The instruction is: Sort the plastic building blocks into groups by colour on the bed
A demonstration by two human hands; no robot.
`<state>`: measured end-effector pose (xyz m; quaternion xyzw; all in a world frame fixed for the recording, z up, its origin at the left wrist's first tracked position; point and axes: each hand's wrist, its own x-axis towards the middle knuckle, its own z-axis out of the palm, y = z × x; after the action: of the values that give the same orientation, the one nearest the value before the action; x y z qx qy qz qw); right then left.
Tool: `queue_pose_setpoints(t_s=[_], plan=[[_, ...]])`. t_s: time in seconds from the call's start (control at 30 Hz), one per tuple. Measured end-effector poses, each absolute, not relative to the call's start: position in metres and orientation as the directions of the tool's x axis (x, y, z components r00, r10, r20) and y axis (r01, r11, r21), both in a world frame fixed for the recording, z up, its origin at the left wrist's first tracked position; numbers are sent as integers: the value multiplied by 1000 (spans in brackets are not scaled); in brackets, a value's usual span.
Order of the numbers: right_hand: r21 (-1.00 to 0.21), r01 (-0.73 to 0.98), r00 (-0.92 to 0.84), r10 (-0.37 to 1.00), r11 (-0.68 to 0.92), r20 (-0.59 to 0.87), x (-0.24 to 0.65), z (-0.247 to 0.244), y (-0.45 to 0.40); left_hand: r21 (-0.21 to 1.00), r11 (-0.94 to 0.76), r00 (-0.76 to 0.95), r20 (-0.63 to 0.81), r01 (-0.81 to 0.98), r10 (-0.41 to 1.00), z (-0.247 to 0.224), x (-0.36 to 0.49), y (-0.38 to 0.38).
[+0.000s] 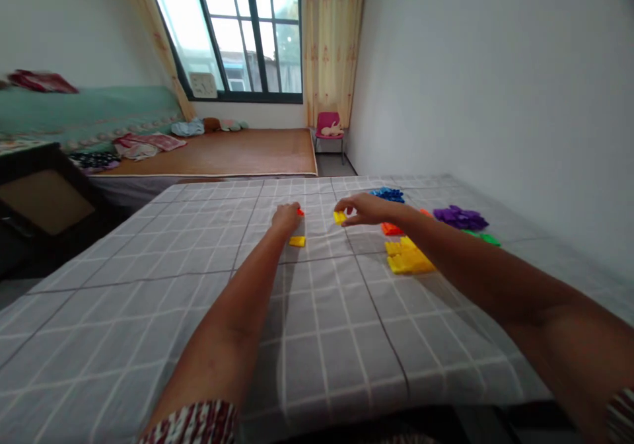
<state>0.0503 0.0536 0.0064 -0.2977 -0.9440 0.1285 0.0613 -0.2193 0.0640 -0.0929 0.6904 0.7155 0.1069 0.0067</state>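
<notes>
My right hand (357,209) pinches a small flat yellow piece (339,217) between thumb and fingers, just above or on the checked cloth. To its left, my left hand (286,218) has its fingers closed against a small red-orange piece (300,212), mostly hidden behind the fingertips. Another yellow piece (297,241) lies on the cloth just below my left hand. Beneath my right forearm sits a heap of yellow pieces (409,256), with orange pieces (391,228) beyond it, partly covered by the arm.
The grey checked cloth (327,325) covers the table. At the right lie piles of blue pieces (389,195), purple pieces (459,217) and green pieces (488,238). A white wall (485,87) borders the right side. Beyond the table stand a bed (247,150) and a pink chair (327,121).
</notes>
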Motion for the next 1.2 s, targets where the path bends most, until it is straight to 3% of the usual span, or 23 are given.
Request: queue_pose_setpoints(t_s=[0.2,0.33,0.47,0.7,0.97,1.1,1.2], plan=[[-254,630,-739,667,734,97,145,32,30,177,20,-45,143,984,989,-87,-213,62],[-218,663,-703,696,716,145,194,20,23,210,-117,78,189,971,979,-81,-188,47],[-265,712,-632,758,650,160,219,9,24,249,-274,217,232,929,948,-77,-159,30],[-215,634,-752,657,743,53,182,-15,31,304,-379,299,277,874,913,-73,-122,17],[-131,572,-818,550,810,-169,169,-41,48,326,-424,353,255,845,900,-79,-119,3],[-184,534,-842,500,826,-201,169,-43,52,332,-414,350,236,847,906,-80,-121,2],[-252,554,-833,534,794,-148,172,-29,49,339,-400,342,220,852,914,-78,-117,4]])
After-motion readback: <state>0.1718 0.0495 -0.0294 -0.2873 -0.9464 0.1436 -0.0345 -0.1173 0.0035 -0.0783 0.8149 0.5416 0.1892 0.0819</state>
